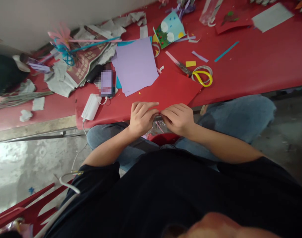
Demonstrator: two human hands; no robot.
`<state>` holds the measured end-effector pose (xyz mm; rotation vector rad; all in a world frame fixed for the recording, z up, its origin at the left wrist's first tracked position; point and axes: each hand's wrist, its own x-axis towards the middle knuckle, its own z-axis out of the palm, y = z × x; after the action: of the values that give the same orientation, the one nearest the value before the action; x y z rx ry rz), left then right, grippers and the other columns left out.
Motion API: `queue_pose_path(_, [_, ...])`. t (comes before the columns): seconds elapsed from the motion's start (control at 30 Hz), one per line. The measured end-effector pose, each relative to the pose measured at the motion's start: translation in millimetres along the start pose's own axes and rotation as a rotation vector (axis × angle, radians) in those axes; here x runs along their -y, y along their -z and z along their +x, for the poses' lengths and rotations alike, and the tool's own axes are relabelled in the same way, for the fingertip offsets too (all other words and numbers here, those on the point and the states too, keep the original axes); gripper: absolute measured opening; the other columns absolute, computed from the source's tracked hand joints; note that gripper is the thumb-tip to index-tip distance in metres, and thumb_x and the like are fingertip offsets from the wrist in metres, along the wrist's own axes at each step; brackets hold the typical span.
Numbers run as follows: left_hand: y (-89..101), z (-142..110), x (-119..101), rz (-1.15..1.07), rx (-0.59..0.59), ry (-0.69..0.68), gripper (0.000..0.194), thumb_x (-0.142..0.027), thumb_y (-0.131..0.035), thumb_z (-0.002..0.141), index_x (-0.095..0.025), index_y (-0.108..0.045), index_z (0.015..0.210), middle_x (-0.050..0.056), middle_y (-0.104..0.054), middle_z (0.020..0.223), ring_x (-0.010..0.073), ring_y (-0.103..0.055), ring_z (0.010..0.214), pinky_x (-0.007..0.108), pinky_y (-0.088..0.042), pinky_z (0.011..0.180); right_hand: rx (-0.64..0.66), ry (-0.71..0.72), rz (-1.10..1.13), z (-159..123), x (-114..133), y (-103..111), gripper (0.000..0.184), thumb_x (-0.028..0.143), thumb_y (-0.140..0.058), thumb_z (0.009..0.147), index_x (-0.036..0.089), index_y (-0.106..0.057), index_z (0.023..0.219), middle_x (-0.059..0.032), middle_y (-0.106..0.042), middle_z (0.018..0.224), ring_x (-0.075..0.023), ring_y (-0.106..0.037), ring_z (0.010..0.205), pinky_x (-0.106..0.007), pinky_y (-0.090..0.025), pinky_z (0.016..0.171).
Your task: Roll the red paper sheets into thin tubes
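A sheet of red paper [177, 86] lies on the red-covered table, its near part reaching the table's front edge. My left hand [141, 118] is closed in a pinch at the paper's near edge. Facing it, my right hand [180, 118] pinches the same edge, and the fingertips of both hands almost meet. The small bit of paper between the fingertips is mostly hidden. Yellow-handled scissors [202, 76] rest at the right side of the red sheet. Just beyond my left hand are lilac sheets [137, 66], stacked over blue paper.
A white power bank [90, 106] with a cable and a phone [106, 82] sit at the left. Crumpled newspaper [91, 61] and ribbon flowers [64, 43] lie behind them. A blue decorated card [170, 29] and a blue strip [226, 51] are farther back.
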<state>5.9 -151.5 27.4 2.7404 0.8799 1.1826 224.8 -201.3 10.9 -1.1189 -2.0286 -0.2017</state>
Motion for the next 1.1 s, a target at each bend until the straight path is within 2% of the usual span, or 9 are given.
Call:
queue_pose_path(0.37, [0.0,-1.6,0.7,0.010,0.087,0.032,0.009,-0.025,-0.065,0.108,-0.024,-0.072,0.104,0.006,-0.082,0.130,0.0234,-0.074,0.108,0.044,-0.048,0.097,0.043,-0.003,-0.013,0.9,1.6,2.2,0.007,0.021,-0.067,0.103,0.020,-0.072,0.098,-0.0019,-0.081,0.090,-0.0173,-0.070,0.081,-0.037,-0.043,0.075])
queue_pose_path(0.53, [1.1,-0.6,1.9,-0.017,0.059,0.043,0.006,-0.026,-0.069,0.106,-0.024,-0.073,0.102,0.004,-0.082,0.128,0.0232,-0.074,0.108,0.044,-0.048,0.095,0.022,0.002,-0.007,0.8,2.0,1.5,0.004,0.020,-0.068,0.102,0.020,-0.072,0.101,-0.0016,-0.081,0.091,-0.0175,-0.071,0.081,-0.038,-0.044,0.074])
queue_pose_path(0.8, [2.1,2.9,0.8,-0.193,0.089,0.181,0.003,-0.022,-0.074,0.103,-0.024,-0.074,0.100,0.003,-0.081,0.124,0.0220,-0.075,0.112,0.044,-0.049,0.099,0.039,-0.021,-0.012,1.1,0.2,0.7,0.006,0.019,-0.066,0.103,0.021,-0.071,0.100,-0.0010,-0.081,0.092,-0.0172,-0.071,0.082,-0.036,-0.045,0.077])
queue_pose_path(1.1, [2.8,1.7,3.6,-0.075,0.051,0.092,0.003,-0.025,-0.072,0.104,-0.026,-0.074,0.102,0.002,-0.083,0.121,0.0216,-0.076,0.106,0.044,-0.048,0.096,0.028,-0.022,-0.001,1.0,-0.5,0.6,0.006,0.018,-0.068,0.101,0.020,-0.073,0.102,-0.0018,-0.082,0.093,-0.0182,-0.072,0.083,-0.037,-0.045,0.076])
